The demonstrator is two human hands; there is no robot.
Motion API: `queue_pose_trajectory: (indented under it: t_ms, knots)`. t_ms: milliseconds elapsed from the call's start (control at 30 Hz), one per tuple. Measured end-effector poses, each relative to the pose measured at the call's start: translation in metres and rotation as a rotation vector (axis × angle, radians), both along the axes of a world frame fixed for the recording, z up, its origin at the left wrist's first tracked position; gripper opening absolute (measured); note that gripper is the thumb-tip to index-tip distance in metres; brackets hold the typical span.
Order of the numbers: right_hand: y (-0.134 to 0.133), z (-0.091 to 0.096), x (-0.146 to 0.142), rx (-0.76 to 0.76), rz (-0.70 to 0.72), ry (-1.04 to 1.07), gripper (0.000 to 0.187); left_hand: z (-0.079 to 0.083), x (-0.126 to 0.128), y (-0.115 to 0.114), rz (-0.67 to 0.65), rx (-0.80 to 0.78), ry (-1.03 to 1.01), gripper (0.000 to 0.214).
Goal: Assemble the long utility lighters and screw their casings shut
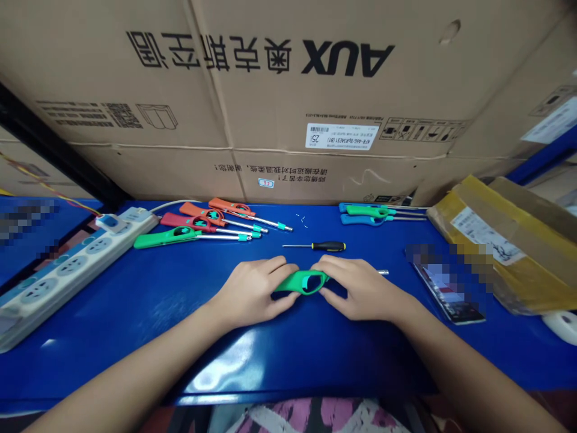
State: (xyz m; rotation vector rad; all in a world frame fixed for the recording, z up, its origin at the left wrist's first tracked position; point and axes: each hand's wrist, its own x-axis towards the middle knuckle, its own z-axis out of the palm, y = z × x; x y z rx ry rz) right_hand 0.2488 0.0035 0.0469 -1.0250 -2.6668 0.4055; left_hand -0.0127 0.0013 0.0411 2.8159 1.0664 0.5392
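Observation:
A green long-nosed lighter (303, 282) lies on the blue table (148, 294) between both my hands, its metal tip poking out to the right. My left hand (255, 290) is closed on the handle's left end. My right hand (358, 287) is closed over the handle's right part and the tube. A small black-handled screwdriver (322, 246) lies just beyond my hands.
Several red, orange and green lighters (202, 225) lie at the back left, blue and green ones (374, 213) at the back right. A white power strip (67, 270) is at left, a phone (448, 285) and a yellow taped parcel (500, 240) at right. Large cardboard boxes (288, 96) stand behind.

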Motion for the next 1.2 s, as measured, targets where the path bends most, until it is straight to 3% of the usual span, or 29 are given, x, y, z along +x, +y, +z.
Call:
queue_pose_trajectory:
  t_ms: [100, 167, 433, 667, 733, 833, 900, 1067, 1200]
  knots:
    - [0.001, -0.001, 0.0, -0.071, -0.042, 0.059, 0.021, -0.003, -0.002, 0.002, 0.007, -0.147, -0.074, 0.028]
    - [0.005, -0.006, 0.0, -0.041, -0.088, 0.081, 0.031, -0.006, -0.002, 0.005, 0.025, -0.242, -0.12, 0.025]
    - [0.012, -0.02, -0.002, 0.284, -0.066, -0.07, 0.033, -0.015, 0.005, 0.007, 0.006, -0.452, -0.219, 0.04]
    - [0.011, -0.013, -0.003, 0.229, -0.088, 0.0, 0.028, -0.019, 0.001, 0.012, 0.096, -0.596, -0.267, 0.043]
    - [0.01, -0.014, -0.007, 0.239, -0.066, 0.067, 0.027, -0.02, 0.0, 0.014, 0.126, -0.634, -0.318, 0.045]
    - [0.005, -0.019, -0.017, 0.279, 0.031, 0.068, 0.052, -0.022, 0.004, 0.013, 0.11, -0.733, -0.432, 0.046]
    - [0.001, -0.022, -0.024, 0.307, 0.077, 0.02, 0.047, -0.022, 0.008, 0.011, 0.067, -0.781, -0.483, 0.046]
    - [0.01, -0.018, -0.015, 0.321, 0.052, -0.053, 0.029, -0.006, 0.003, 0.015, 0.016, -0.718, -0.351, 0.046]
    - [0.038, -0.014, 0.025, 0.367, -0.12, -0.035, 0.028, 0.021, -0.042, 0.034, 0.153, -0.436, 0.047, 0.038]
